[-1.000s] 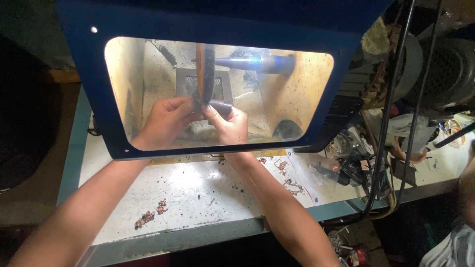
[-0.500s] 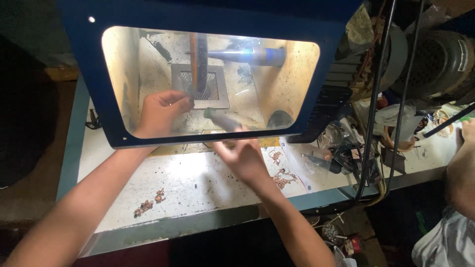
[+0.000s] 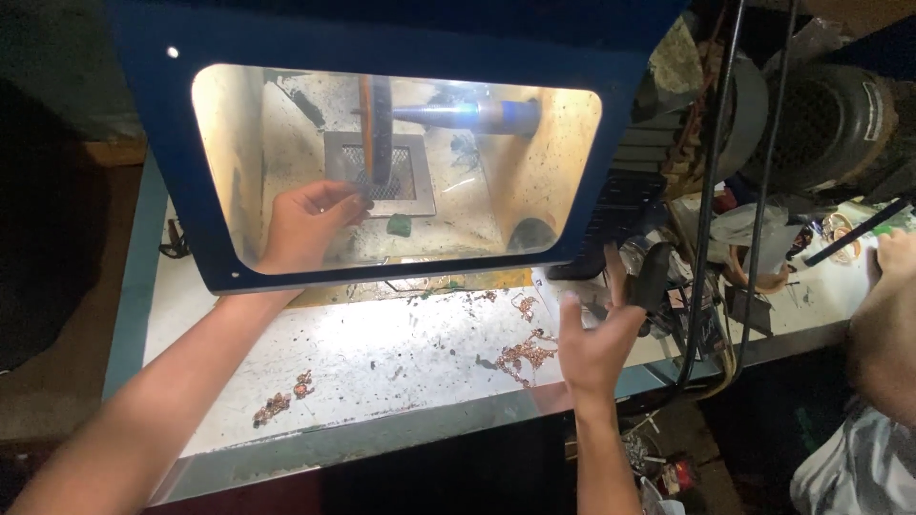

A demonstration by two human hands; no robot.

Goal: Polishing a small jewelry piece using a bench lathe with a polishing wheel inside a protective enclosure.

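Behind the clear shield (image 3: 401,162) in the upper middle of the frame, the left hand (image 3: 305,224) is held at the wheel (image 3: 374,129), fingers curled; whether a small piece is pinched there cannot be told through the glare. The right hand (image 3: 596,339) is held outside the hood, lower right of centre, open and holding nothing, just right of a cluster of copper-coloured pieces (image 3: 523,353) on the white bench (image 3: 382,362).

The work at the wheel is judged to be mid-course: one hand is kept at the wheel, and pieces are left lying on the bench, polished or not cannot be told.

Counted: one wheel on one spindle (image 3: 468,113); one green lump (image 3: 399,226) on the hood floor; three loose groups of copper pieces, with a second (image 3: 286,401) at lower left and a third (image 3: 522,305) near the hood's edge. Another person's arm (image 3: 883,324) is seen at the right edge.
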